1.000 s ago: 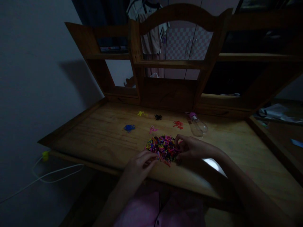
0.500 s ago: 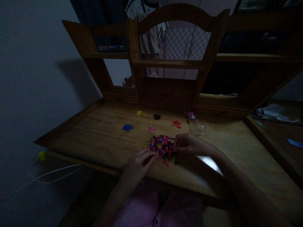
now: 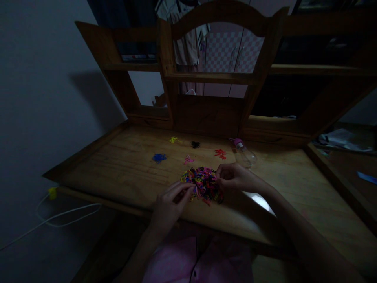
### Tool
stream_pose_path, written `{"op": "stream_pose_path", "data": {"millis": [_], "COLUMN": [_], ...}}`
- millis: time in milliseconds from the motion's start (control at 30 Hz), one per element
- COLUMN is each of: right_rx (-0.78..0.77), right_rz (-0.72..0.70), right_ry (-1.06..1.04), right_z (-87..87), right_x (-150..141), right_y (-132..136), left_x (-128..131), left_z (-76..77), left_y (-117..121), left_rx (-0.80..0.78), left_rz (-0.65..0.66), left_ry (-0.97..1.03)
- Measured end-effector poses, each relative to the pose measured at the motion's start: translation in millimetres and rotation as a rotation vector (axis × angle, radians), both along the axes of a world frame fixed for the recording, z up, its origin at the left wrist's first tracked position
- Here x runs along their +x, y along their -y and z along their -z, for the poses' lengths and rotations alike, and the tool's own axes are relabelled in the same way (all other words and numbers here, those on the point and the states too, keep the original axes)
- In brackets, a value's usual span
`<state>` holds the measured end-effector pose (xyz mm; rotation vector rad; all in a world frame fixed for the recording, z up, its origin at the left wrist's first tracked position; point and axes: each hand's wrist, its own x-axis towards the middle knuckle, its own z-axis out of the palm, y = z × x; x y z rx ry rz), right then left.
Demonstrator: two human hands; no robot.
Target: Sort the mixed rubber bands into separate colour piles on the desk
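A heap of mixed-colour rubber bands (image 3: 204, 182) lies near the front of the wooden desk. At its left edge, my left hand (image 3: 172, 200) has thumb and forefinger pinched together over the bands. My right hand (image 3: 232, 177) pinches at the heap's right edge, fingers curled. What sits between the fingertips of either hand is too small and dark to make out. Behind the heap are small separate piles: blue bands (image 3: 159, 158), yellow bands (image 3: 173, 140), black bands (image 3: 195, 144), pink bands (image 3: 189, 159) and red bands (image 3: 220, 153).
A clear bottle with a purple cap (image 3: 246, 155) lies on the desk right of the red pile. A wooden shelf unit (image 3: 209, 78) rises along the back edge. At the left, a white cable (image 3: 70, 222) hangs beside the desk (image 3: 118, 169).
My left hand's fingertips have shifted slightly up at the heap's edge. The right hand stays almost in place, still pinched. The small piles look the same.
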<state>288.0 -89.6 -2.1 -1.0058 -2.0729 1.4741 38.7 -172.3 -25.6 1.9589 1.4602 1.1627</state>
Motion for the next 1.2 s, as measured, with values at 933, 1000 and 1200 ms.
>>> {"op": "stream_pose_path", "data": {"millis": [933,1000,1200], "right_rx": [0.137,0.149,0.118], "right_rz": [0.039,0.038,0.004], "right_ry": [-0.061,-0.062,-0.048], "right_z": [2.0,2.6,4.3], "right_x": [-18.7,-18.5,-17.9], "right_y": [6.9,6.7,5.9], "left_x": [36.2,36.4,34.9], "left_z": [-14.3,-15.5,-17.7], "left_y": [-28.4,-28.0,-27.3], "left_rx": [0.065,0.058,0.054], "left_rz": [0.15,0.146,0.124], "left_ry": [-0.062,-0.057,-0.041]}}
